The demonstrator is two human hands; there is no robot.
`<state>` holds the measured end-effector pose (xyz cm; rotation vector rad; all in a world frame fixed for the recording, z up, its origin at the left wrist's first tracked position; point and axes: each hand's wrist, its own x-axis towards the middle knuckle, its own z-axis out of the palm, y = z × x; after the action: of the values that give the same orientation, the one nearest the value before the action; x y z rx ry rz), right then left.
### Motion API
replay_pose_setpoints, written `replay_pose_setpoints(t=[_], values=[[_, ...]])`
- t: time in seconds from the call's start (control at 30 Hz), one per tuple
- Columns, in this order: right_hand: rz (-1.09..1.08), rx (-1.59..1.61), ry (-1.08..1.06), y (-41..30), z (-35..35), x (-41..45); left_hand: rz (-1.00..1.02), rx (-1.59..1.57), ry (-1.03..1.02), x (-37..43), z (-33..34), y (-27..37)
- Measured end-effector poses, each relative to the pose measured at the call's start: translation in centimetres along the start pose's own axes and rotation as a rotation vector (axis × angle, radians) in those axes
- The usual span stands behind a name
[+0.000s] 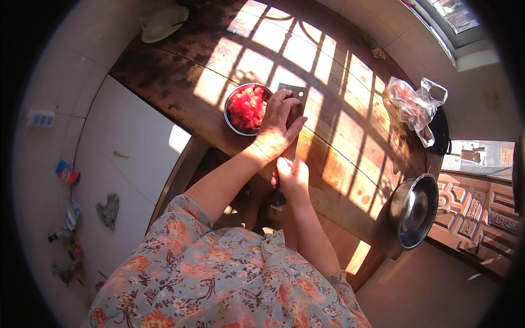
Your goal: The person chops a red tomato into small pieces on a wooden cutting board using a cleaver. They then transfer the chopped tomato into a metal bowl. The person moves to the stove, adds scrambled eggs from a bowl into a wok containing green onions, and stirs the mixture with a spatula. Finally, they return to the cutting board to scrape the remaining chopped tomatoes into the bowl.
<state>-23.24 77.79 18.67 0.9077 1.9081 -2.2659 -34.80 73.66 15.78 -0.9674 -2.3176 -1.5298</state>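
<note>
My right hand (293, 177) grips the dark handle of a kitchen cleaver (302, 93). The broad metal blade points away from me and has a hole near its far corner. Against the flat of the blade lies my left hand (280, 119), its thumb apart from the fingers; it covers much of the metal. Just left of this hand, a round metal bowl (242, 132) holds diced red pieces, probably tomato (247, 107). The bowl stands near the front edge of a wooden table (246, 145).
A large metal basin (416, 211) sits at the table's right end. Behind it, a clear plastic bag (414, 102) with reddish contents rests by a black pan (441, 133). A pale green plate (166, 24) lies at the far left. Window-bar shadows cross the tabletop.
</note>
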Motion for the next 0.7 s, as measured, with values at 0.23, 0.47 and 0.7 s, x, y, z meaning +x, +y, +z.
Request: replay_pose_setpoints(t=[0.23, 0.47, 0.7], values=[[-0.089, -0.056, 0.005, 0.6, 2.1, 2.9, -0.217, 0.239, 0.185, 1.2, -2.2, -7.3], [-0.038, 0.016, 0.056, 1.5, 1.5, 2.6, 0.034, 0.229, 0.140, 0.3, -2.3, -5.4], [-0.098, 0.099, 0.023, 1.2, -0.1, 0.8, 0.115, 0.722, 0.033, 0.6, -4.2, -8.9]])
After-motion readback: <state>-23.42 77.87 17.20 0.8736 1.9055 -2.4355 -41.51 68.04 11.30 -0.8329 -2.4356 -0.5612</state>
